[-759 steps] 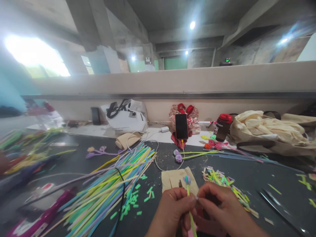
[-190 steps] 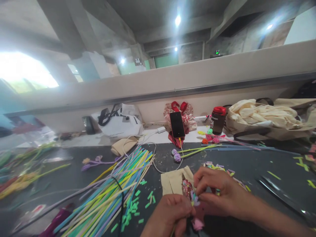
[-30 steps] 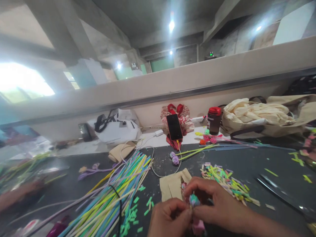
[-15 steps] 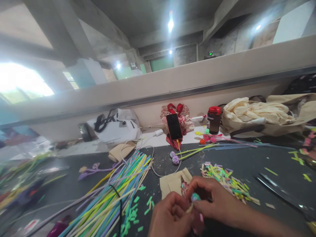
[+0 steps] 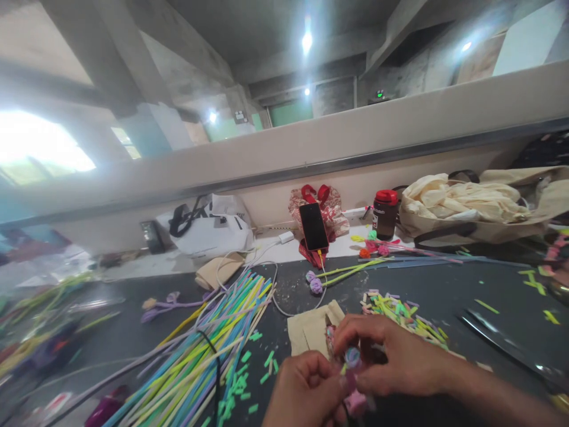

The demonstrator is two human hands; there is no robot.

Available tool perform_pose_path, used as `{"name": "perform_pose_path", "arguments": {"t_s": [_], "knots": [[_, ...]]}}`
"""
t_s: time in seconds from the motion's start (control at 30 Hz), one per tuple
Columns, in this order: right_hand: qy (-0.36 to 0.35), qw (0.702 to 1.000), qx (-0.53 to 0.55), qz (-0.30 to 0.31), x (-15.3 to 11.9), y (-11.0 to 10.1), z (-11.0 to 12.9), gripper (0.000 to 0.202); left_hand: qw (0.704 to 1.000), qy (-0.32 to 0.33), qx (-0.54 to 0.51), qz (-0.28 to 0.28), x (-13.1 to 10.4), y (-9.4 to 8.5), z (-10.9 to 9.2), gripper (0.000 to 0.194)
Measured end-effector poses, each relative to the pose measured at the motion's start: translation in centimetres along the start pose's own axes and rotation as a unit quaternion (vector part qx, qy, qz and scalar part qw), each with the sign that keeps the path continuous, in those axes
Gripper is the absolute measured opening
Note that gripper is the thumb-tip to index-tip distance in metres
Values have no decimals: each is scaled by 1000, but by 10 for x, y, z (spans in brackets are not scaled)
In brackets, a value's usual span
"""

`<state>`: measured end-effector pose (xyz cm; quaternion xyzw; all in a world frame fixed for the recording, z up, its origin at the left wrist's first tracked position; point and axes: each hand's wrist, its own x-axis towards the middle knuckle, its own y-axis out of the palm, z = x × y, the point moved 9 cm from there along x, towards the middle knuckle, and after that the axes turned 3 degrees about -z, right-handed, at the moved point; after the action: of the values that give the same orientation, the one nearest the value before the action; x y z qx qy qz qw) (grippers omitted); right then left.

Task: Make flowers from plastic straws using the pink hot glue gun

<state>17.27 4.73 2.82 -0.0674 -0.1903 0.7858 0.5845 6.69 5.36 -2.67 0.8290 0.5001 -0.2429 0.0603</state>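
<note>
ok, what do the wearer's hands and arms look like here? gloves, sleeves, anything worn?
Both are bare: the left hand and right hand show no gloves, rings or markings. The right forearm is uncovered to the frame edge, with no sleeve or watch visible. The left wrist is mostly out of frame.

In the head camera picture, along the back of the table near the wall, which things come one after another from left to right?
White bag → phone → dark jar with red lid → cream cloth bag.

left hand (image 5: 306, 388) + right hand (image 5: 391, 359): pinch small rolled flower (image 5: 352, 356) | straw bundle (image 5: 208, 350) left | phone (image 5: 313, 226) behind
</note>
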Motion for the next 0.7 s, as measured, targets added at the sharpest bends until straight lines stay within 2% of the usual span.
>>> {"name": "perform_pose_path", "arguments": {"t_s": [0.13, 0.37, 0.53, 0.7], "knots": [[9, 1000, 10, -3, 0, 6, -6, 21, 1000, 5, -10, 4, -3, 3, -6, 38], [54, 997, 51, 4, -1, 11, -20, 20, 999, 43, 7, -12, -4, 1, -9, 25], [55, 998, 21, -7, -1, 11, -19, 20, 998, 64, 12, -28, -2, 0, -7, 21], [47, 998, -29, -24, -2, 7, -14, 21, 994, 69, 69, -49, 3, -5, -1, 20]]}}
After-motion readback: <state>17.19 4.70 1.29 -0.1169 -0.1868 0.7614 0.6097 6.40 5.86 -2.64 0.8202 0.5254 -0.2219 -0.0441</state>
